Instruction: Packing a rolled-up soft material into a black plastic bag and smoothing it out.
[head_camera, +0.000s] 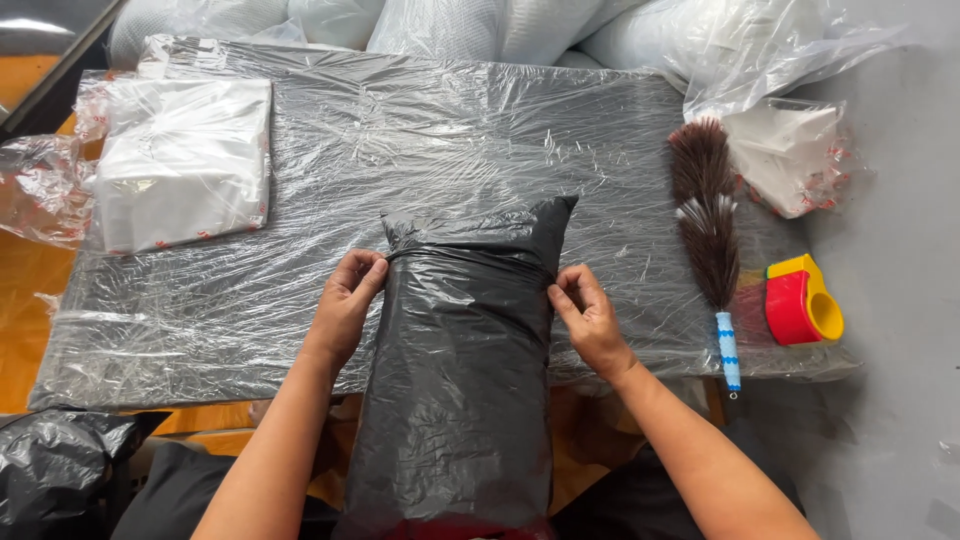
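Observation:
A bulky parcel wrapped in a black plastic bag (458, 370) lies lengthwise in front of me, its far end on a grey board covered in clear plastic film (400, 140). My left hand (347, 300) pinches the bag's left edge near the folded top. On the opposite edge, my right hand (587, 317) pinches the bag at about the same height. The bag's top is folded over, with two corners sticking up.
A stack of white items in clear bags (183, 160) sits at the board's left. A brown feather duster (710, 230) and a red and yellow tape dispenser (803, 300) lie at the right. More clear bags (790, 150) and white sacks (450, 25) are behind.

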